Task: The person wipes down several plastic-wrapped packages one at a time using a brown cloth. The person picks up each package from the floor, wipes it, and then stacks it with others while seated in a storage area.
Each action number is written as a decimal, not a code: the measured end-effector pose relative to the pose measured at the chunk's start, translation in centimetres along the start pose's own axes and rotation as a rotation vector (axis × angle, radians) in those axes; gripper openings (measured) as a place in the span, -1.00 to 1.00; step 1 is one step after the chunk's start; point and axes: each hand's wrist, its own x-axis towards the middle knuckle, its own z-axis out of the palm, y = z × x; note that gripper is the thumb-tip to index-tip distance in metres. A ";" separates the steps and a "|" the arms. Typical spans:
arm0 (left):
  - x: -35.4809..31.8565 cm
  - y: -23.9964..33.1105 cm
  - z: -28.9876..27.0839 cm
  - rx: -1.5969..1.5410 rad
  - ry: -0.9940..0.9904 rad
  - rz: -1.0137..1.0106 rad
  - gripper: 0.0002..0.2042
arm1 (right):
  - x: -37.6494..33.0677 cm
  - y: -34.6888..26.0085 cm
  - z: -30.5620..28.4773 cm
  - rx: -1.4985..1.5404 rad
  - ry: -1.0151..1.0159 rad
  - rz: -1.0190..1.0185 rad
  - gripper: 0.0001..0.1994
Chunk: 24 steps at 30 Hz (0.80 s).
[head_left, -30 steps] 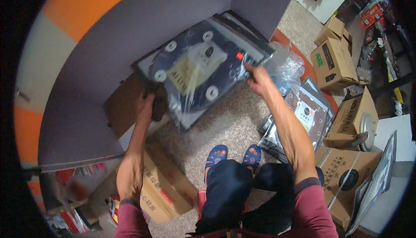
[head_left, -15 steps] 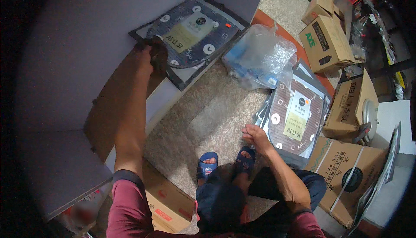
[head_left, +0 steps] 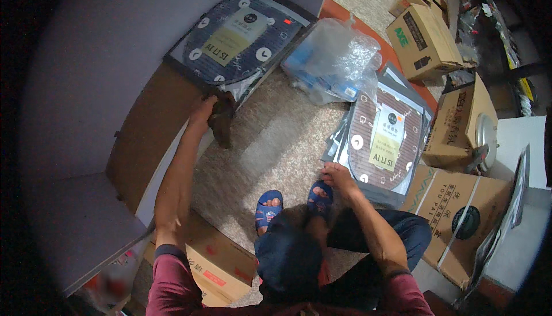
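Just past the blue sandals (head_left: 293, 204), the right hand (head_left: 336, 173) pinches the near edge of the brown bagged disc (head_left: 382, 140), top of a flat pile with a cream label; more seem left. Farther left of that pile, the left hand (head_left: 204, 112) grips the dark bagged disc (head_left: 236, 37), yellow-labelled, already leaning on the wall. Brown cartons (head_left: 425, 34) stand beyond the pile.

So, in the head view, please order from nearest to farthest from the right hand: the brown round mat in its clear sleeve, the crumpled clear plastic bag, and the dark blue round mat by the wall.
From the right hand:
1. Brown round mat in a clear sleeve, just to its right, at the fingertips.
2. Crumpled clear plastic bag, farther ahead on the carpet.
3. Dark blue round mat in a sleeve, farthest, ahead to the left against the wall.
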 end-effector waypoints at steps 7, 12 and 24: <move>6.3 3.5 0.6 0.272 -0.170 0.050 -0.29 | 0.7 5.2 -0.3 0.176 0.069 -0.098 -0.72; -6.1 0.4 1.0 -0.049 -0.252 -0.090 -0.28 | 0.2 7.7 -16.5 0.014 0.765 -0.539 -0.70; -32.3 -15.4 -12.9 0.286 -0.292 -0.333 -0.15 | -4.2 3.6 -22.9 0.016 1.205 0.426 -0.14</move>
